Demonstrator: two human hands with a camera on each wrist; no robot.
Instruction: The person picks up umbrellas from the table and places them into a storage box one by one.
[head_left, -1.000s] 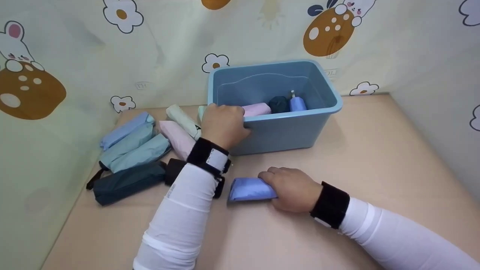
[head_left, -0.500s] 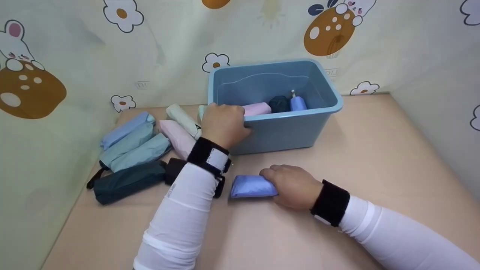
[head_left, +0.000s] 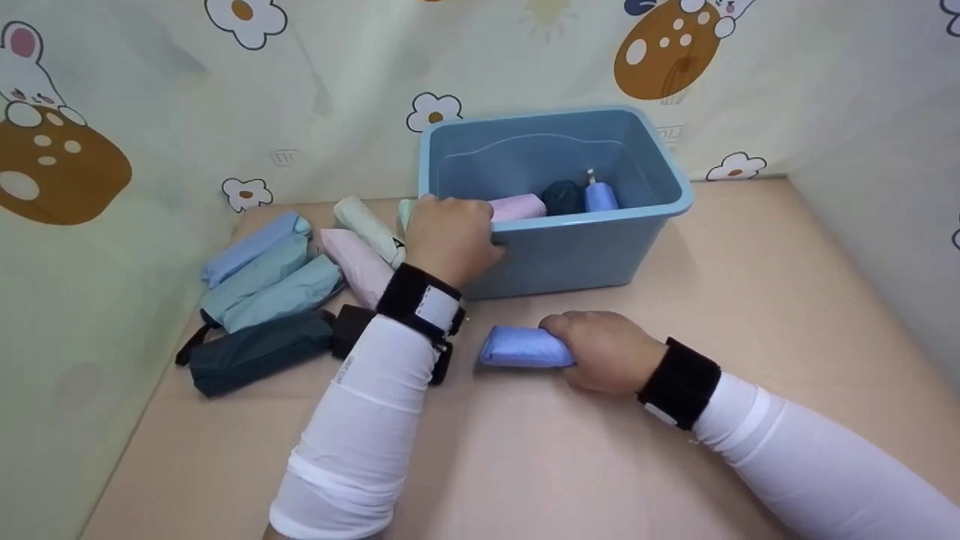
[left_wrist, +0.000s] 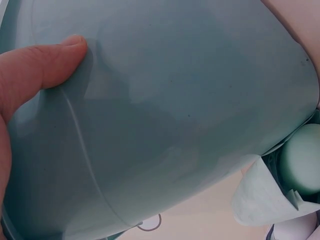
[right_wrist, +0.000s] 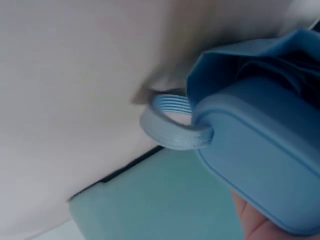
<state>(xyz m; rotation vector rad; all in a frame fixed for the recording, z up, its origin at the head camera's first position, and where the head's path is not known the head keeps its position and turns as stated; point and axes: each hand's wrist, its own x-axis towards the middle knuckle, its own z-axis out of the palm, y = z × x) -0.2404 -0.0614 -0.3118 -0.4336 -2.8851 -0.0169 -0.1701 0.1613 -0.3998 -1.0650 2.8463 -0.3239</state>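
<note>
- The white cloth left sleeve (head_left: 349, 431) and white cloth right sleeve (head_left: 810, 450) are cut off by the frame edges.
- The right hand (head_left: 611, 351) has its fingers clamped on a periwinkle-blue folded fabric umbrella (head_left: 527, 346); the fingertips are mostly hidden. The umbrella is in front of the bin, and whether it touches the table (head_left: 525, 465) is hard to tell. The right wrist view shows its smooth blue end cap and pale strap loop (right_wrist: 175, 127), cropped at the right edge. Against a second ago, hand and umbrella are slightly closer to the bin.
- A long dark-teal fabric umbrella (head_left: 262, 352) lies at left; beside it, a brown-black fabric umbrella (head_left: 352, 330) is partly covered by the left arm.
- Behind these lie pale-teal, blue, pink and cream folded umbrellas; the pink one's near end is hidden.
- The left hand (head_left: 454, 236) is curled over the rim of a rectangular blue plastic bin (head_left: 570, 259), thumb outside, fingertips out of sight within; this grip is unchanged.
- Inside, a pink umbrella (head_left: 517, 208), a dark-green bundle (head_left: 562, 197) and a blue umbrella with a pale tip (head_left: 601, 197) show only their upper parts.
</note>
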